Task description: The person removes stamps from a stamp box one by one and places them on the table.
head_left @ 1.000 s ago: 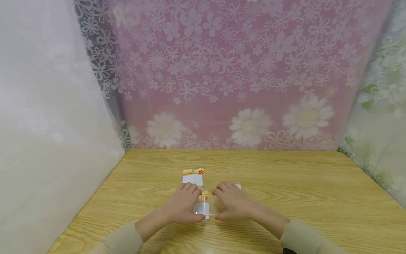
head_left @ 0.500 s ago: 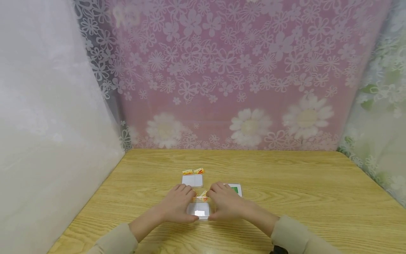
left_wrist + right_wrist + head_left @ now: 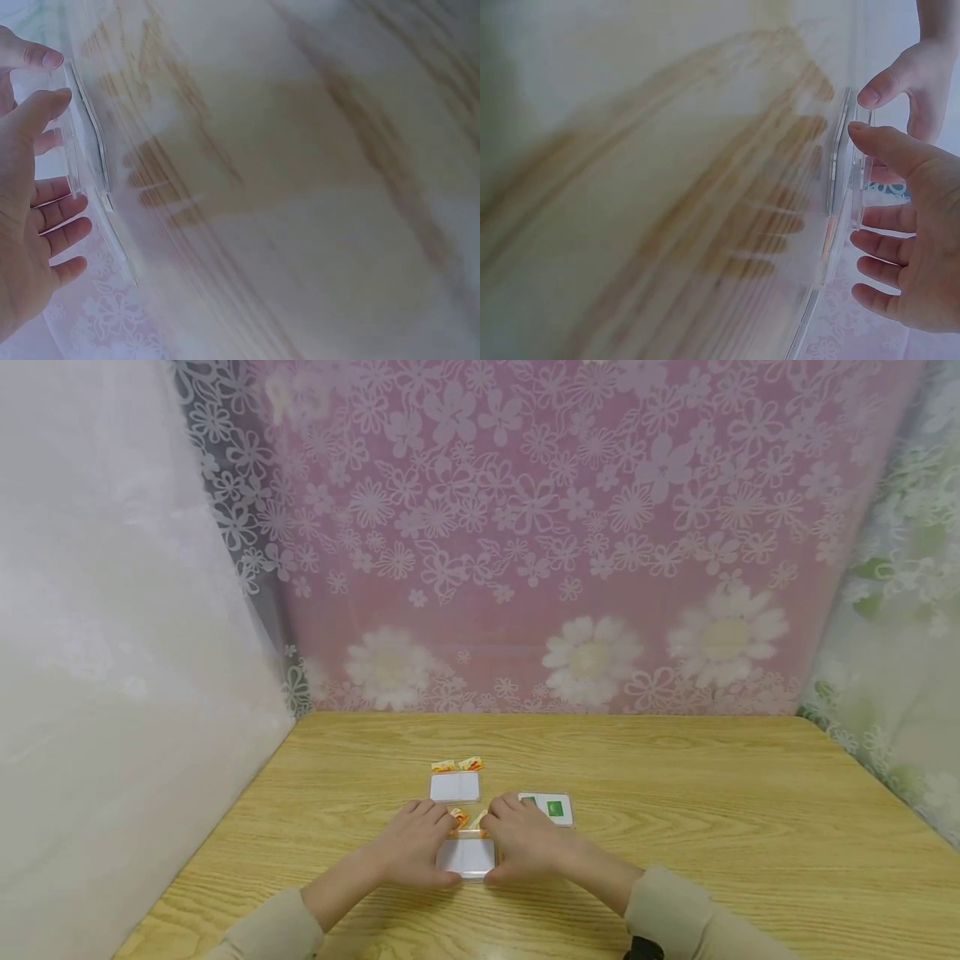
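Note:
Both hands hold a clear plastic lid by its two ends, low over a flat case with a white inside. My left hand grips the lid's left end, thumb at the near edge and fingers at the far edge. At the right end my right hand grips it likewise, with the thumb near the case's front edge. In the right wrist view the lid sits close against the case. Two small yellow-and-red printed pieces, one of them the left piece, lie just behind the case, partly hidden by the fingers.
Farther back lies another white case, with yellow-and-red pieces behind it. A white case with two green squares lies to the right, partly behind the right hand. The wooden table meets a pink flowered curtain.
Both hands have moved left with the clear lid and lowered it over the near white case. More of the case with green squares now shows.

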Tool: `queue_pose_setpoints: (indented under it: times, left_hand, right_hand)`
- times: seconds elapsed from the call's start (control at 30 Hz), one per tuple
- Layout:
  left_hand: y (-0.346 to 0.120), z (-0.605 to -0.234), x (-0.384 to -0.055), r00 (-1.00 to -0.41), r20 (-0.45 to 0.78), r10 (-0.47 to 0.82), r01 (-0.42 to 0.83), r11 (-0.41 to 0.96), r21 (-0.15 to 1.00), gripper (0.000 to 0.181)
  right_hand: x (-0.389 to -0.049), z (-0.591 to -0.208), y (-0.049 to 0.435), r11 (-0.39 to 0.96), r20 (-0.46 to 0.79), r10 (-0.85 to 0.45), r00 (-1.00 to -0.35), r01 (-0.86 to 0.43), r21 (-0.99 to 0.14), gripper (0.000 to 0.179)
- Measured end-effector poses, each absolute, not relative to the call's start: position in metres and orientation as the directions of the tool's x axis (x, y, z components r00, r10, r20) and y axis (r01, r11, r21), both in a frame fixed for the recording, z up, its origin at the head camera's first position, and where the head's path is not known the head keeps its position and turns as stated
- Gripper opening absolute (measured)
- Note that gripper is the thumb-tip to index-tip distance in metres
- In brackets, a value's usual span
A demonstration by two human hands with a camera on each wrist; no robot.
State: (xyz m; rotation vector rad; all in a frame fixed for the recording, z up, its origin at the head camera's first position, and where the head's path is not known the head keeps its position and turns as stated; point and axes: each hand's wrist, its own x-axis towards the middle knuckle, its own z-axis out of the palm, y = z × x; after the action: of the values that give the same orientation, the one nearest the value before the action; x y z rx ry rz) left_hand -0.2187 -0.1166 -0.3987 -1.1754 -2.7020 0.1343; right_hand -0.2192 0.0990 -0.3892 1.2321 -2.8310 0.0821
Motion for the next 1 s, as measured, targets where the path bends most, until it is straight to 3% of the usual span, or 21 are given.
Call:
queue_pose_setpoints:
  times: [1.0]
  left_hand:
    - [-0.1184,-0.4021,-0.2206,-0.678,0.074,0.732,0.728,0.682,-0.075,0.053]
  right_hand:
    - [-0.2225,-0.395,0.0946,0.709,-0.009,-0.706,-0.708,-0.706,-0.012,0.059]
